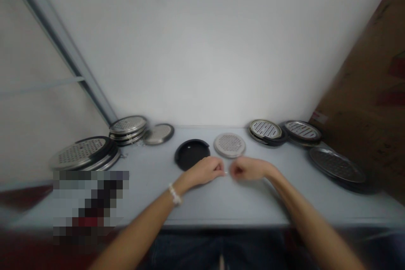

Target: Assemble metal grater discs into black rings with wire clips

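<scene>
My left hand (pixel 210 169), with a white beaded bracelet at the wrist, is closed in a pinch over the table. A tiny pale bit shows at its fingertips, too small to name. Just to the right my right hand (pixel 248 168) is curled shut and smeared by motion; whatever it may hold is hidden. Behind my left hand lies a round black tray-like piece (pixel 190 154) with a raised rim, partly covered by that hand. A round metal grater disc (pixel 230 145) with perforations lies flat behind the gap between my hands.
Stacked perforated discs stand at the left (pixel 85 152) and back left (pixel 128 125), near a single disc (pixel 160 133). More discs lie at the back right (pixel 265 130), (pixel 302 130) and right (pixel 337 164). A wall backs the table; cardboard boxes (pixel 357 76) stand right.
</scene>
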The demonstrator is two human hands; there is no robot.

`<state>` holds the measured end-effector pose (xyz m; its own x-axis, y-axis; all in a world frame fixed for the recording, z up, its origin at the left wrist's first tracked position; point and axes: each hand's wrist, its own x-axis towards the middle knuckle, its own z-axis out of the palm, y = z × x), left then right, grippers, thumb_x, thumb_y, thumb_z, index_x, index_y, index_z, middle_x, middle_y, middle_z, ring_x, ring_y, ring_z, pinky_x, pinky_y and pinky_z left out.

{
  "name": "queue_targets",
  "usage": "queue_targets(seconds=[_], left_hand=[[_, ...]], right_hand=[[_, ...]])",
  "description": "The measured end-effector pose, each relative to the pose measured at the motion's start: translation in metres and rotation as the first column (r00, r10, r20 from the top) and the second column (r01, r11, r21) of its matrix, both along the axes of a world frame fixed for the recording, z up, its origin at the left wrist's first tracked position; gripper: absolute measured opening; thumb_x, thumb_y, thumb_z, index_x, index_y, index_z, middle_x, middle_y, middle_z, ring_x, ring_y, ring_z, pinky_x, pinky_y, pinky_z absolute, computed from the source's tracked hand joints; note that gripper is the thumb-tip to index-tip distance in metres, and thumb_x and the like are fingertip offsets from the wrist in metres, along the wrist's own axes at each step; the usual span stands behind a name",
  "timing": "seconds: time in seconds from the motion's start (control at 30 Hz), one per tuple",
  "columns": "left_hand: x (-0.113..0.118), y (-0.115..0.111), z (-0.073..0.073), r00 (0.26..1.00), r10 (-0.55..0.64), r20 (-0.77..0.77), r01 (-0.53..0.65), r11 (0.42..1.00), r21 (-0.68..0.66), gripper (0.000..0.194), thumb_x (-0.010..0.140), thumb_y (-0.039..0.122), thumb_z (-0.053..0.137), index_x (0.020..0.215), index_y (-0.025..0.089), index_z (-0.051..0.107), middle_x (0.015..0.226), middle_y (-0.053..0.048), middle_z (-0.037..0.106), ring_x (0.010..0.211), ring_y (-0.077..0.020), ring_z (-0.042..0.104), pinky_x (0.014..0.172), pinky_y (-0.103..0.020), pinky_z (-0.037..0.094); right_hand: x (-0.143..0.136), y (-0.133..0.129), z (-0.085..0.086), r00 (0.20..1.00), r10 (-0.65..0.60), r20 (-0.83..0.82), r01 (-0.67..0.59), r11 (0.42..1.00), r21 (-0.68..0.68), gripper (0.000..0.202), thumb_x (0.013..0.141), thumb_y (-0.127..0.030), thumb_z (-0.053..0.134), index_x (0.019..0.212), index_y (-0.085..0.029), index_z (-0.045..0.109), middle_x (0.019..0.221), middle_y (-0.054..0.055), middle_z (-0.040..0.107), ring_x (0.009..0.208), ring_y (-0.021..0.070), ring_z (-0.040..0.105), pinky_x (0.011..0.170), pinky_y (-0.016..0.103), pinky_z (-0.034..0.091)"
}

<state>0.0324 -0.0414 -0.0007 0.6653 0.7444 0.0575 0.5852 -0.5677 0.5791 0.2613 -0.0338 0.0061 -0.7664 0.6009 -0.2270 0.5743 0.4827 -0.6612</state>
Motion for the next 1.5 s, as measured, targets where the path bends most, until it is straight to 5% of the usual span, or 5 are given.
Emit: queue_targets(seconds=[0.37, 0.6, 0.9, 1.1, 1.5], left_hand=[[0.003, -0.003, 0.004, 0.999, -0.002, 0.053, 0.002, 1.000, -0.005, 0.017, 0.088, 0.031, 0.062, 0.083, 0.016, 0.066, 0.072, -0.001, 0.064, 0.065, -0.0144, 0.054, 0.061, -0.025, 0.036], [0.005, -0.005, 0.007, 0.995, 0.000, 0.098, -0.002, 1.000, 0.022, 0.025, 0.090, 0.040, 0.063, 0.088, 0.015, 0.067, 0.079, -0.003, 0.067, 0.068, -0.0151, 0.057, 0.064, -0.026, 0.040], [0.010, -0.017, 0.011, 0.965, -0.262, 0.019, 0.249, 0.937, 0.246, 0.025, 0.093, 0.028, 0.062, 0.116, 0.023, 0.070, 0.122, -0.009, 0.064, 0.123, -0.0251, 0.048, 0.111, -0.038, 0.034], [0.007, -0.010, 0.008, 0.973, -0.229, 0.002, 0.223, 0.949, 0.225, 0.008, 0.091, 0.025, 0.064, 0.091, 0.019, 0.069, 0.104, -0.007, 0.064, 0.110, -0.0229, 0.051, 0.102, -0.035, 0.039], [0.006, -0.009, 0.000, 0.984, -0.141, 0.105, 0.114, 0.968, 0.223, 0.010, 0.096, 0.022, 0.051, 0.091, 0.018, 0.058, 0.098, -0.006, 0.060, 0.097, -0.0196, 0.053, 0.091, -0.032, 0.042]], right_hand=[[-0.008, -0.006, -0.002, 1.000, -0.008, 0.012, 0.006, 0.991, 0.134, 0.016, 0.076, -0.002, 0.052, 0.075, -0.015, 0.062, 0.065, -0.003, 0.055, 0.061, 0.0107, 0.044, 0.058, 0.022, 0.033], [-0.010, 0.000, -0.002, 0.947, -0.235, -0.219, 0.267, 0.955, 0.127, 0.009, 0.083, -0.012, 0.052, 0.078, -0.016, 0.059, 0.066, -0.002, 0.056, 0.062, 0.0116, 0.046, 0.058, 0.023, 0.034], [-0.004, 0.017, -0.005, 0.751, -0.510, -0.420, 0.603, 0.789, 0.119, 0.009, 0.080, -0.021, 0.054, 0.073, -0.018, 0.058, 0.065, -0.001, 0.057, 0.062, 0.0136, 0.048, 0.057, 0.026, 0.033], [-0.012, 0.018, -0.013, 0.760, -0.482, -0.437, 0.593, 0.789, 0.160, 0.013, 0.082, -0.024, 0.053, 0.072, -0.017, 0.057, 0.066, -0.001, 0.056, 0.062, 0.0137, 0.048, 0.058, 0.026, 0.033], [-0.014, 0.014, -0.012, 0.785, -0.457, -0.418, 0.570, 0.798, 0.198, 0.011, 0.083, -0.020, 0.055, 0.074, -0.016, 0.060, 0.067, -0.001, 0.059, 0.063, 0.0135, 0.048, 0.060, 0.026, 0.034]])
